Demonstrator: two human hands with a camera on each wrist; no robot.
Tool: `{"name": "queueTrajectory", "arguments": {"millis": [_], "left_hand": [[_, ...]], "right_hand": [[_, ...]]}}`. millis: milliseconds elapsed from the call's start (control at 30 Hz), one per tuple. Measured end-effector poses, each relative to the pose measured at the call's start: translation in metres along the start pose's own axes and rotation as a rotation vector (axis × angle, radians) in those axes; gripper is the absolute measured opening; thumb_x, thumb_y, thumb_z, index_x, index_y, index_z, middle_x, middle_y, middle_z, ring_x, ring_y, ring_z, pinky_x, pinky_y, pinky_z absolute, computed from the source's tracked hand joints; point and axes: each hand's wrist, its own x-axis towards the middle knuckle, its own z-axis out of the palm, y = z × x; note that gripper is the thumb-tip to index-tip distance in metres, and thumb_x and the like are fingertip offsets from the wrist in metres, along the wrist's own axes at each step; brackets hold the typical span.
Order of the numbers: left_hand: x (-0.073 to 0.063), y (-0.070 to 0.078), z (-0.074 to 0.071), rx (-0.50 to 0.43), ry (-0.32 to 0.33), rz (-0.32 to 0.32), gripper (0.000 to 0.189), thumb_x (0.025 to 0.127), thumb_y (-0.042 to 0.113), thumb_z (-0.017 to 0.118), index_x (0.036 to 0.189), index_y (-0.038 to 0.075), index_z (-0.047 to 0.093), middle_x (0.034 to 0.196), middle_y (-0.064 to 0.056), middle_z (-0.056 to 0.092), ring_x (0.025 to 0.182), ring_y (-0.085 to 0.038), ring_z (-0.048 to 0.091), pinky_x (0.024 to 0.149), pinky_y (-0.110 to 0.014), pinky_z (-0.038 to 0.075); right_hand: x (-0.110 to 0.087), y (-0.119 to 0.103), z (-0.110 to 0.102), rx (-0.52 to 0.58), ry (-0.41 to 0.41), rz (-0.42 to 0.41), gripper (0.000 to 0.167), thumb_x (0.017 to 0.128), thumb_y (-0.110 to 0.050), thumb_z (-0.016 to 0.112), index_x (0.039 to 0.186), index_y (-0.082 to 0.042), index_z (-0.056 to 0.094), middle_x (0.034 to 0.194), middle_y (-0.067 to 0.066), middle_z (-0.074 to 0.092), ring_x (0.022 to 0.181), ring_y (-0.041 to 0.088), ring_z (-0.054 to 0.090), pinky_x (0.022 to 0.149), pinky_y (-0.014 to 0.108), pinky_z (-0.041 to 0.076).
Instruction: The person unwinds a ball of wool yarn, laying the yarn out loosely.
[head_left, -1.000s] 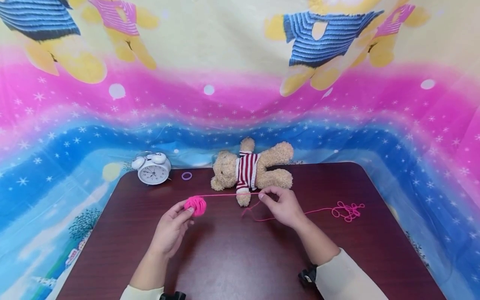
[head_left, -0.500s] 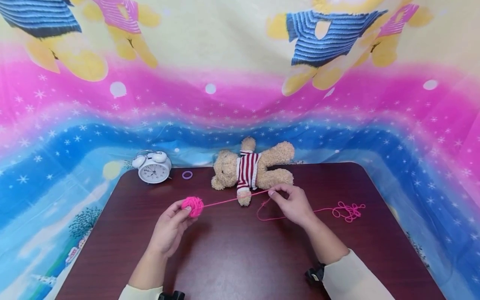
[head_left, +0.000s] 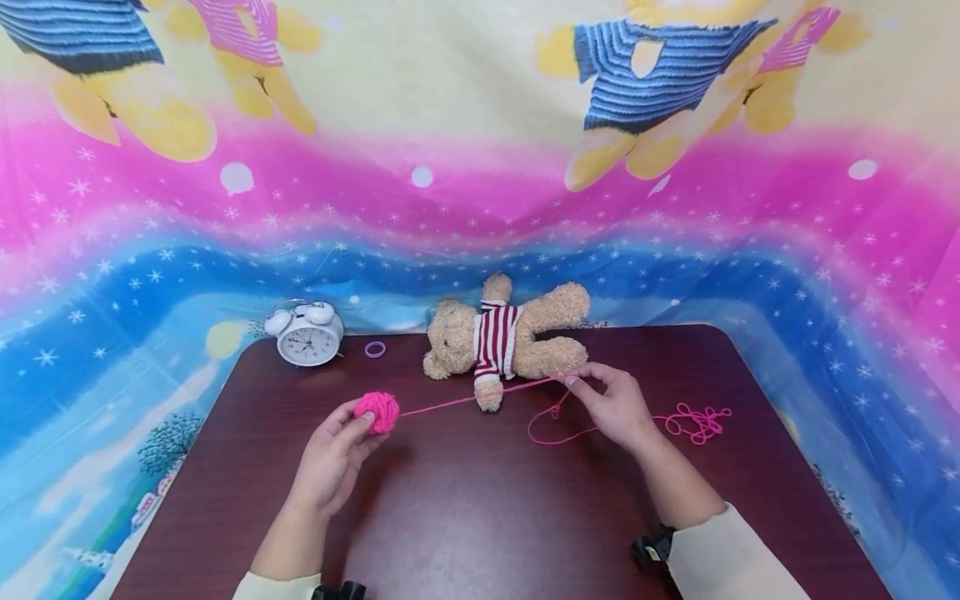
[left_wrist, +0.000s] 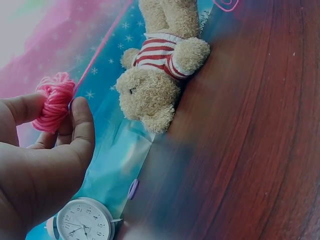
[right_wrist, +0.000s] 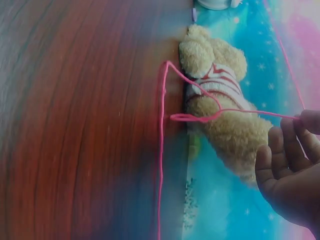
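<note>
A small ball of pink yarn (head_left: 377, 412) is held between the thumb and fingers of my left hand (head_left: 330, 458), raised over the table's left half. From the ball a taut strand (head_left: 450, 402) crosses to my right hand (head_left: 615, 408), which pinches it between thumb and fingertips. Below the right hand the yarn hangs in a slack loop (right_wrist: 195, 117) with a small kink. It trails on to a loose tangle of yarn (head_left: 697, 423) lying at the right of the table. In the left wrist view the wound ball (left_wrist: 54, 102) shows its wrapped strands.
Behind the strand a teddy bear (head_left: 495, 340) in a red-striped sweater lies on its side at the table's back edge. To its left are a purple ring (head_left: 375, 350) and a white alarm clock (head_left: 307, 342). A printed cloth (head_left: 480, 200) hangs around the dark wooden table (head_left: 480, 517).
My right hand has moved right, drawing the strand out longer. My left hand has shifted slightly left with the yarn ball, which has turned. The slack loop has followed the right hand.
</note>
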Motion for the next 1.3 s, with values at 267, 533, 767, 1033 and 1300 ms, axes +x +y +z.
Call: {"name": "queueTrajectory", "arguments": {"millis": [267, 533, 767, 1033, 1300], "left_hand": [[-0.001, 0.001, -0.004, 0.008, 0.019, -0.006, 0.043, 0.107, 0.019, 0.060, 0.142, -0.003, 0.047, 0.127, -0.004, 0.066, 0.119, -0.018, 0.067, 0.100, -0.033, 0.055], [-0.002, 0.002, -0.009, -0.011, 0.026, 0.012, 0.037, 0.107, 0.016, 0.059, 0.137, -0.003, 0.050, 0.122, -0.002, 0.068, 0.115, -0.017, 0.068, 0.100, -0.032, 0.055], [-0.004, 0.001, -0.012, -0.012, 0.044, -0.004, 0.032, 0.107, 0.016, 0.059, 0.133, 0.000, 0.051, 0.116, -0.002, 0.068, 0.108, -0.015, 0.071, 0.098, -0.032, 0.056], [-0.005, 0.002, -0.013, -0.040, 0.058, -0.035, 0.029, 0.107, 0.007, 0.054, 0.135, 0.008, 0.046, 0.115, -0.001, 0.065, 0.103, -0.017, 0.071, 0.091, -0.033, 0.059], [-0.005, 0.003, -0.014, -0.006, 0.078, -0.046, 0.031, 0.107, 0.007, 0.052, 0.138, 0.008, 0.048, 0.115, 0.001, 0.065, 0.098, -0.011, 0.067, 0.086, -0.028, 0.056]], "right_hand": [[0.000, 0.011, -0.018, -0.014, 0.027, 0.041, 0.027, 0.100, -0.037, 0.070, 0.109, -0.012, 0.077, 0.108, 0.006, 0.076, 0.098, 0.025, 0.061, 0.082, 0.040, 0.047], [-0.003, 0.019, -0.037, -0.029, 0.047, 0.082, 0.032, 0.101, -0.040, 0.068, 0.111, -0.011, 0.076, 0.107, 0.008, 0.074, 0.091, 0.026, 0.056, 0.076, 0.037, 0.045], [-0.006, 0.026, -0.051, -0.051, 0.063, 0.092, 0.036, 0.102, -0.043, 0.066, 0.114, -0.010, 0.075, 0.112, 0.011, 0.074, 0.096, 0.026, 0.056, 0.079, 0.038, 0.045], [-0.009, 0.034, -0.071, -0.085, 0.088, 0.120, 0.038, 0.102, -0.046, 0.065, 0.115, -0.012, 0.074, 0.099, 0.008, 0.070, 0.077, 0.021, 0.054, 0.068, 0.036, 0.045], [-0.016, 0.038, -0.092, -0.091, 0.123, 0.149, 0.041, 0.101, -0.049, 0.064, 0.115, -0.012, 0.074, 0.099, 0.005, 0.069, 0.073, 0.018, 0.054, 0.061, 0.032, 0.045]]}}
